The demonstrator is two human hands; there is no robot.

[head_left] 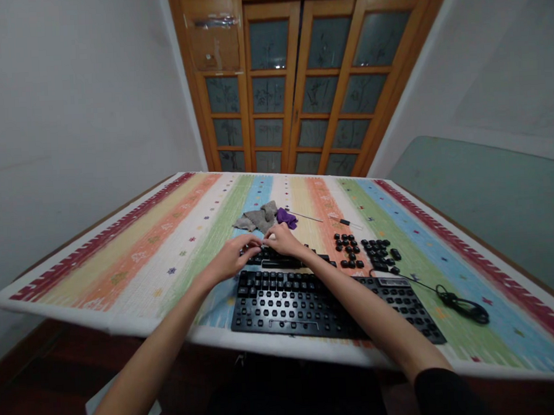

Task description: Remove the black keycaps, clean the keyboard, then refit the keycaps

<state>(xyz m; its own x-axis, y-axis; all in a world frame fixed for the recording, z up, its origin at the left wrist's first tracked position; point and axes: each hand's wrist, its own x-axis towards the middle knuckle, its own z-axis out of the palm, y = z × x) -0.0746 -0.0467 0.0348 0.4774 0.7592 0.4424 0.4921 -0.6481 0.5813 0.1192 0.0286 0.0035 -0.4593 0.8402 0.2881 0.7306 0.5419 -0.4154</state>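
Observation:
My left hand (235,254) and my right hand (282,240) meet at their fingertips, above loose black keycaps just beyond the keyboard. Fingers on both hands are closed in a pinch; whatever small thing is between them is too small to make out. Nearer me lies a black computer keyboard (282,303), its upper rows still capped and many bare key stems below. My right forearm hides part of its middle. A long black space bar (280,264) rests among the loose keycaps behind it. Past my fingers are a crumpled grey cloth (259,219) and a purple cloth (287,218).
Loose keycaps (348,250) sit in groups right of my hands, with more keycaps (379,251) beside them. A thin rod (308,217) and a small black-and-white item (347,222) lie farther back. The keyboard's coiled cable (463,306) rests on the striped tablecloth (168,263).

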